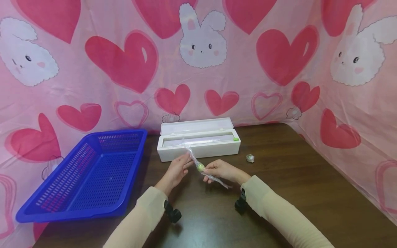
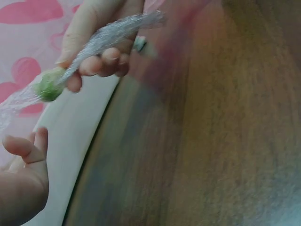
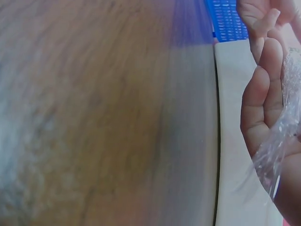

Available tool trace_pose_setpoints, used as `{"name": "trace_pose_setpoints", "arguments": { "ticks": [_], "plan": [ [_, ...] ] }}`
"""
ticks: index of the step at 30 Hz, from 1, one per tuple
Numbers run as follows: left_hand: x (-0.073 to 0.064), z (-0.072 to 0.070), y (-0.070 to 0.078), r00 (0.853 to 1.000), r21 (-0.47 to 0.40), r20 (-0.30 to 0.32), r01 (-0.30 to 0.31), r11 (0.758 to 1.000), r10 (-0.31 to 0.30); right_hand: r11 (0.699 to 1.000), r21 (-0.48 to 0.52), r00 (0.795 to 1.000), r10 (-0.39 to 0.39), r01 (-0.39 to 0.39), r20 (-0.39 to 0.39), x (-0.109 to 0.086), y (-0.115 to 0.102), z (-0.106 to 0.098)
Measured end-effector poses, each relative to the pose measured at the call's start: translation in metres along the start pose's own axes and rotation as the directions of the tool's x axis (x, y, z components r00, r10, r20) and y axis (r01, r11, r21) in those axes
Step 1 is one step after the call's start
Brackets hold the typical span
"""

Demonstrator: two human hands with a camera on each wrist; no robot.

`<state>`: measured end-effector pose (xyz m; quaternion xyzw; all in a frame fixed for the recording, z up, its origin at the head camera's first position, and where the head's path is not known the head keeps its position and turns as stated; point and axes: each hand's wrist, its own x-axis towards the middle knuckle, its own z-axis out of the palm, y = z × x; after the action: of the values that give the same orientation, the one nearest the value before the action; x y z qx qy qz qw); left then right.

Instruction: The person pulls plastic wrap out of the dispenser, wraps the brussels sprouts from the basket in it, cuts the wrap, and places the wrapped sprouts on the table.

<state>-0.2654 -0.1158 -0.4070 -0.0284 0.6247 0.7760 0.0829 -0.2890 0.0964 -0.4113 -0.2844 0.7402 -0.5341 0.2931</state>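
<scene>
A small round green thing (image 1: 200, 167) sits wrapped in clear plastic wrap, which is twisted into a tail on either side; what it is cannot be told. My right hand (image 1: 221, 170) pinches it between thumb and fingers, above the table. One twisted tail (image 2: 120, 30) runs across the right fingers in the left wrist view. The other tail (image 1: 191, 153) points up and left toward the white box. Beside that tail is my left hand (image 1: 177, 170), its fingers relaxed and holding nothing. In the left wrist view the left hand (image 2: 26, 176) shows apart from the wrap.
Behind the hands stands a long white cling wrap dispenser (image 1: 198, 150), lid raised, with a green slider (image 1: 236, 139). A blue perforated basket (image 1: 124, 193) is at the left. A small wrapped bundle (image 1: 250, 158) lies on the brown table (image 1: 297, 179) to the right.
</scene>
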Motion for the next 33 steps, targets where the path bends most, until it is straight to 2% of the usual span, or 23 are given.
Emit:
{"name": "trace_pose_setpoints", "arguments": {
  "ticks": [4,6,9,13,18,21,28,33],
  "plan": [
    [-0.0007,0.0020,-0.0045,0.995,0.071,0.082,0.043,0.997,-0.049,1.000,0.025,1.000,0.000,0.001,-0.012,0.0019,0.0008,-0.0002],
    [-0.0014,0.0029,-0.0059,0.993,0.104,0.098,0.053,0.993,-0.063,0.999,0.034,1.000,-0.001,0.001,-0.018,0.0026,0.0011,0.0002],
    [-0.0020,0.0041,-0.0068,0.993,0.114,0.087,0.073,0.991,-0.083,0.999,0.046,1.000,-0.004,0.004,-0.015,0.0029,0.0005,0.0010],
    [-0.0009,0.0050,-0.0071,0.997,0.082,0.026,0.077,0.994,-0.079,0.997,0.066,1.000,-0.030,0.030,-0.007,0.0028,-0.0004,0.0015],
    [0.0004,0.0050,-0.0070,0.995,0.039,-0.045,0.086,0.996,-0.084,0.993,0.096,0.997,-0.066,0.069,-0.039,0.0020,0.0001,0.0011],
    [0.0012,0.0047,-0.0072,0.994,0.017,-0.067,0.087,0.996,-0.086,0.987,0.136,0.995,-0.078,0.086,-0.061,0.0023,0.0007,0.0004],
    [0.0038,0.0034,-0.0063,0.996,-0.065,-0.049,0.076,0.995,-0.079,0.974,0.163,0.987,-0.152,0.159,-0.050,0.0032,0.0032,-0.0019],
    [0.0044,0.0015,-0.0049,0.996,-0.063,-0.011,0.082,0.995,-0.083,0.972,0.168,0.986,-0.163,0.164,-0.022,0.0025,0.0017,-0.0027]
  ]
}}
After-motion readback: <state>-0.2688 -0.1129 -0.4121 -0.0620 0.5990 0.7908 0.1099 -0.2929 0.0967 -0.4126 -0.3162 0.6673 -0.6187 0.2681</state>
